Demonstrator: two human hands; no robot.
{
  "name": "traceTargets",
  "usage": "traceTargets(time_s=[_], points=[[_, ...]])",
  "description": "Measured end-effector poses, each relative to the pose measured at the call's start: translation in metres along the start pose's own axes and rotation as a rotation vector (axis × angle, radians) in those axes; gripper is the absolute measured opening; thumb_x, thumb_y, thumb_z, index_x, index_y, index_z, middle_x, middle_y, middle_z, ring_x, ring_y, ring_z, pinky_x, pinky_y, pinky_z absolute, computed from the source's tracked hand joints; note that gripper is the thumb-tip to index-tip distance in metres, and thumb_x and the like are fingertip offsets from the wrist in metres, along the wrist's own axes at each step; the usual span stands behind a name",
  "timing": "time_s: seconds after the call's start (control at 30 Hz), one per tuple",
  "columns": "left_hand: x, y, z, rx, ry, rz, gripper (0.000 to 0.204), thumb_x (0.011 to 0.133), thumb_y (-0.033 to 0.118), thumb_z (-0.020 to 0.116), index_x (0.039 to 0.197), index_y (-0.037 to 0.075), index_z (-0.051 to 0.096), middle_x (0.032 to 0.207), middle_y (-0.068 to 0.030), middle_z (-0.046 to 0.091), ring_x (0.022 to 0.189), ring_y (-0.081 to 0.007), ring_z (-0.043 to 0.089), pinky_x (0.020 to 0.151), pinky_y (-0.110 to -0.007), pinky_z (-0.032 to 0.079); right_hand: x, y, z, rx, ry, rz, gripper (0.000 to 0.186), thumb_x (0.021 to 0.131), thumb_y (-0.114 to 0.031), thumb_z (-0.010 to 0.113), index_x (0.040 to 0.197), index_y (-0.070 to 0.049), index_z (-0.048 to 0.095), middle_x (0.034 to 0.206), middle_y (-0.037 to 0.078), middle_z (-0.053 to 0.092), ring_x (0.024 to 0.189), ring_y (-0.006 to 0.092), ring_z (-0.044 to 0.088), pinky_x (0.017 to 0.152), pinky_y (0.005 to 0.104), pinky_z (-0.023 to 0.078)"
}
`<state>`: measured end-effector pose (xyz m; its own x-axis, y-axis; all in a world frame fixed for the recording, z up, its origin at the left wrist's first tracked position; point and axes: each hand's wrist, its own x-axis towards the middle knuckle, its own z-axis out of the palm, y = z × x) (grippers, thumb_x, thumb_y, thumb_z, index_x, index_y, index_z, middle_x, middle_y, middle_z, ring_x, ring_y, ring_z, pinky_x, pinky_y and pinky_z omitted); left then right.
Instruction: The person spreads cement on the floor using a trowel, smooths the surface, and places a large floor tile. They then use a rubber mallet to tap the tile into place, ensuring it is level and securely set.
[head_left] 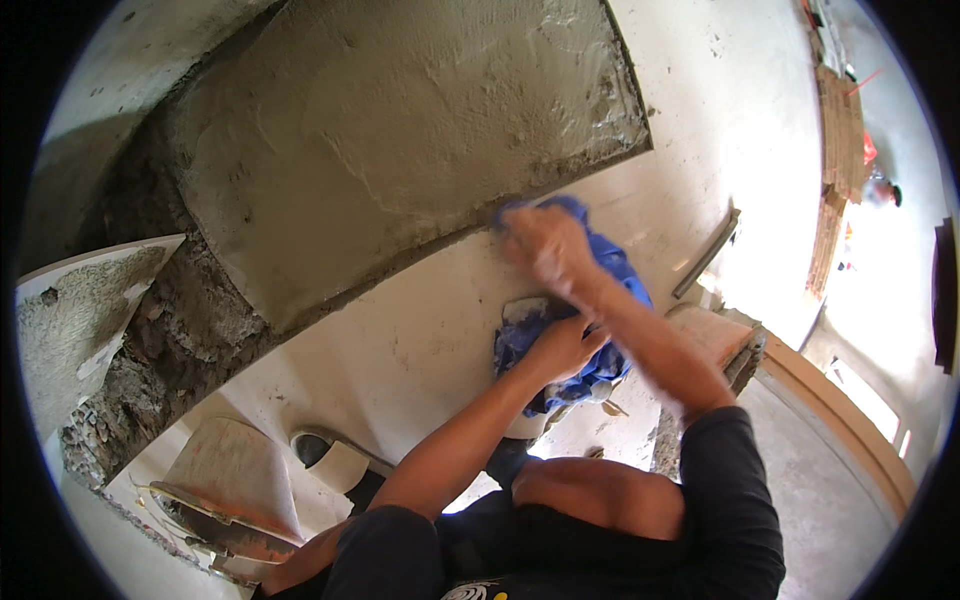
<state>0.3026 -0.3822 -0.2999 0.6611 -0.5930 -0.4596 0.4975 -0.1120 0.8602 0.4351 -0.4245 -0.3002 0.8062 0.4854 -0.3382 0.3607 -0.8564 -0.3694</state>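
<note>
A bunched blue cloth [618, 268] with pale patches lies on the cream tile surface [380, 350], just below a broad bed of wet grey mortar [400, 130]. My right hand [548, 245], smeared by motion, is closed around the upper end of the cloth, close to the mortar's lower edge. Nearer to my body, my left hand [562, 350] grips the lower bunch of the same cloth. Its fingers are partly hidden by the folds.
At the left, a tile piece with a mortar-coated face [90, 320] leans over rough, crumbly mortar [180, 350]. A dirty bucket [235, 480] lies at lower left, another bucket-like container [715, 345] to the right. Beyond are a metal bar [707, 255] and stacked brown boards [838, 150].
</note>
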Motion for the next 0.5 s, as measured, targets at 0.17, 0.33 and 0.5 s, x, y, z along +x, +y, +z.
traceTargets(time_s=[0.17,0.33,0.5], points=[[-0.01,-0.002,-0.006,-0.126,0.005,0.01,0.044,0.095,0.035,0.051,0.12,0.0,0.057,0.102,-0.0286,0.064,0.096,-0.0455,0.061,0.082,-0.049,0.047,-0.024,-0.021,-0.01,0.362,0.402,0.479,0.027,0.087,-0.024,0.067,0.098,-0.001,0.061,0.091,0.016,0.065,0.086,0.0273,0.063,0.078,0.0391,0.048],[-0.008,0.016,-0.009,-0.177,0.01,-0.014,0.047,0.093,0.038,0.054,0.121,0.0,0.057,0.102,-0.028,0.065,0.095,-0.0439,0.063,0.082,-0.047,0.049,-0.013,0.042,-0.061,0.526,0.607,0.871,0.04,0.091,-0.034,0.059,0.103,0.003,0.066,0.087,0.021,0.067,0.079,0.0289,0.063,0.076,0.0394,0.047],[-0.003,0.022,-0.007,-0.131,-0.01,-0.012,0.048,0.094,0.039,0.055,0.124,0.002,0.056,0.108,-0.0253,0.065,0.1,-0.0398,0.063,0.086,-0.042,0.048,-0.008,0.059,-0.044,-0.056,0.389,0.455,0.028,0.087,-0.025,0.06,0.108,-0.006,0.067,0.098,0.017,0.066,0.087,0.0363,0.065,0.081,0.0448,0.049]])
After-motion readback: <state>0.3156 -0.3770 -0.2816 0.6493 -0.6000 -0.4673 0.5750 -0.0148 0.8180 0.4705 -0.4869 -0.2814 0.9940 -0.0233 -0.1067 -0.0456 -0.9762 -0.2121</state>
